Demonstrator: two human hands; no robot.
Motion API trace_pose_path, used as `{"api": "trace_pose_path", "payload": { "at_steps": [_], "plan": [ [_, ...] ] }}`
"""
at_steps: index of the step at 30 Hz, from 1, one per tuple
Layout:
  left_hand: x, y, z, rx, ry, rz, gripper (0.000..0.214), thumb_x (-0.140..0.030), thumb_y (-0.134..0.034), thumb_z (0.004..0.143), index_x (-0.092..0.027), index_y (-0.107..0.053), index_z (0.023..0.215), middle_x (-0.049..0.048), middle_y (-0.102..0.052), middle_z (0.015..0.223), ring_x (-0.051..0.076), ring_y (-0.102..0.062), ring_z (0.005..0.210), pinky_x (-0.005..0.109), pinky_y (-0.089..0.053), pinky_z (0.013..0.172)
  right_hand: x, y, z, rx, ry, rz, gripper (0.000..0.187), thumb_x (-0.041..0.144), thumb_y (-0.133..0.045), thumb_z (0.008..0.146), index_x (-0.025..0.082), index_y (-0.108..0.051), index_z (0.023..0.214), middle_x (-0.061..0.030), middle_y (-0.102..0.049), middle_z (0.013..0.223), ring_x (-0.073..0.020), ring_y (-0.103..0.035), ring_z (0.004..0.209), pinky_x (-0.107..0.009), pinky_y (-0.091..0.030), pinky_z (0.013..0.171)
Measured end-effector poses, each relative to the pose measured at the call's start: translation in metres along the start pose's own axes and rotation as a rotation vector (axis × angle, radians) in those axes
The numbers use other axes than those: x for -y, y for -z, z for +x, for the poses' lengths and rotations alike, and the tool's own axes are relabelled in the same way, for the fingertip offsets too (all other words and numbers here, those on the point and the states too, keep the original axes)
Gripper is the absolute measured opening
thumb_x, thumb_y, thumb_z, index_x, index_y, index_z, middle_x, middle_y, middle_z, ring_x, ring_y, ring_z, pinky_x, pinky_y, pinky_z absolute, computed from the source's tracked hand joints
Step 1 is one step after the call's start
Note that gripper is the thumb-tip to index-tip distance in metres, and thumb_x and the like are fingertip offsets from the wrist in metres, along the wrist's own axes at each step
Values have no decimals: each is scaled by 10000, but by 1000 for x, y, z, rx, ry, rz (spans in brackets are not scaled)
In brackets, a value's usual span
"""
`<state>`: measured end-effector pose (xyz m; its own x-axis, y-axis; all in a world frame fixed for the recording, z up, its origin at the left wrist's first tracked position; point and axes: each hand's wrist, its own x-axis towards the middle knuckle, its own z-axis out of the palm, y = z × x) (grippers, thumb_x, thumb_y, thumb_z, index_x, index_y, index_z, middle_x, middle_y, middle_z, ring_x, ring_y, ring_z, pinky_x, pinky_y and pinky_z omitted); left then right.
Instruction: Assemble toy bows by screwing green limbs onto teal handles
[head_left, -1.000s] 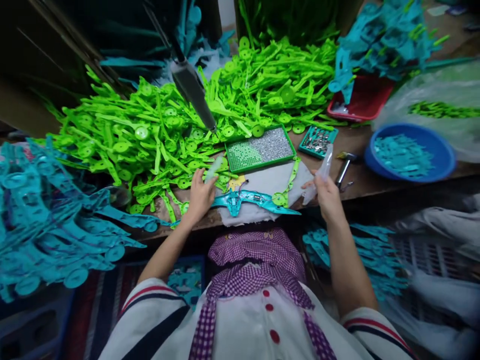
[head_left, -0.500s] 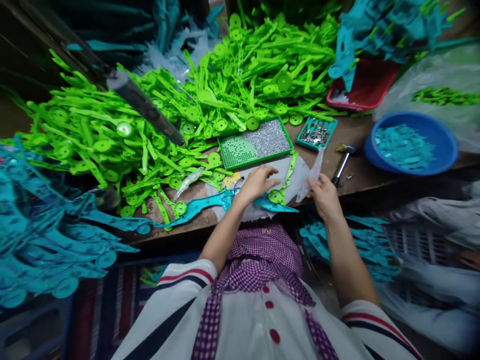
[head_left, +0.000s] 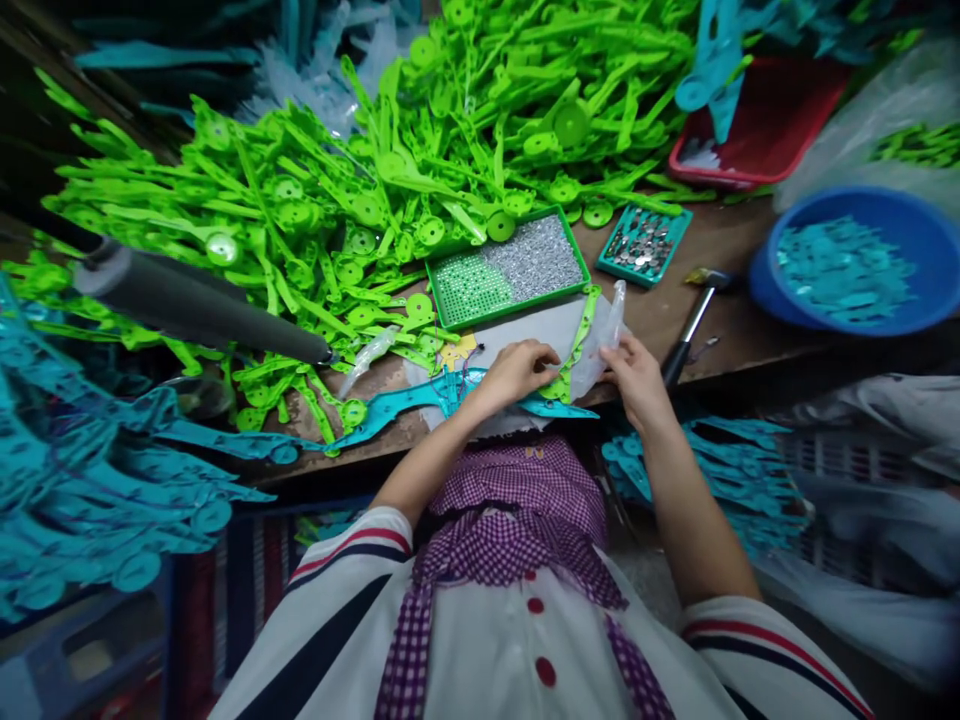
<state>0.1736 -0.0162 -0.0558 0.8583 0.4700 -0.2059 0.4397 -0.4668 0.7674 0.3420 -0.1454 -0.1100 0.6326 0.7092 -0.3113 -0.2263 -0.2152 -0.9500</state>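
Observation:
My right hand (head_left: 636,375) pinches a translucent plastic piece (head_left: 612,322), whose narrow end points up. My left hand (head_left: 517,370) is bent over the work, fingers curled and tips together beside the lower end of a bright green plastic arm (head_left: 582,335). Whether those fingertips grip anything is hidden. Below my left wrist a long turquoise plastic part (head_left: 397,402) lies along the table's front edge, its tip showing to the right of the hand. A whitish sheet (head_left: 517,328) lies beneath these parts.
A green tray (head_left: 437,303) of small metal pieces and a teal tray (head_left: 622,268) of metal discs stand behind my hands. Green parts (head_left: 300,220) are heaped beyond. To the right are a hammer (head_left: 690,325), a blue basin (head_left: 772,290) and a red tray (head_left: 787,130). A grey rod (head_left: 202,305) slants in from the left.
My left hand has come down closer to the green arm and its fingers have curled. My right hand has brought the translucent piece left, beside the green arm. The view has shifted slightly.

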Motion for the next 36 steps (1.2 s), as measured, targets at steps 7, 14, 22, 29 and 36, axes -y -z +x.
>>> {"api": "trace_pose_path", "payload": {
  "at_steps": [7, 14, 22, 29, 36],
  "plan": [
    [-8, 4, 22, 142, 5, 88, 97, -189, -753, 744, -211, -701, 823, 9, -701, 778, 171, -644, 772, 316, -494, 759, -5, 1, -1, -22, 14, 10, 593, 585, -821, 634, 230, -670, 1084, -44, -735, 880, -201, -676, 721, -344, -595, 597],
    [4, 6, 38, 233, 24, -75, 131, -110, -742, 672, -192, -659, 733, -29, -667, 708, 119, -597, 674, 268, -468, 666, -7, 3, -1, 16, 16, 11, 597, 581, -813, 652, 217, -664, 1101, -51, -738, 876, -201, -675, 710, -341, -582, 590],
    [7, 2, 38, 277, 22, -160, 237, -51, -673, 651, -194, -584, 817, -31, -625, 726, 130, -593, 709, 280, -483, 721, -5, 3, -4, 7, 16, -6, 573, 561, -789, 669, 222, -654, 1111, -47, -727, 852, -209, -667, 714, -354, -583, 613],
    [9, -1, 37, 274, 20, -204, 276, -38, -632, 654, -205, -522, 844, -40, -601, 726, 124, -577, 696, 277, -481, 707, 25, 3, -40, 25, 387, -618, 513, 332, -534, 915, 298, -523, 1426, -68, -657, 1026, -231, -650, 897, -437, -547, 880],
    [12, -3, 39, 302, 54, -252, 273, -46, -630, 664, -190, -484, 845, -50, -575, 725, 101, -551, 688, 260, -450, 697, 19, -7, -12, 99, 451, -940, 422, 454, -595, 884, 227, -683, 1229, -105, -545, 1073, -266, -623, 896, -447, -533, 856]
  ]
}}
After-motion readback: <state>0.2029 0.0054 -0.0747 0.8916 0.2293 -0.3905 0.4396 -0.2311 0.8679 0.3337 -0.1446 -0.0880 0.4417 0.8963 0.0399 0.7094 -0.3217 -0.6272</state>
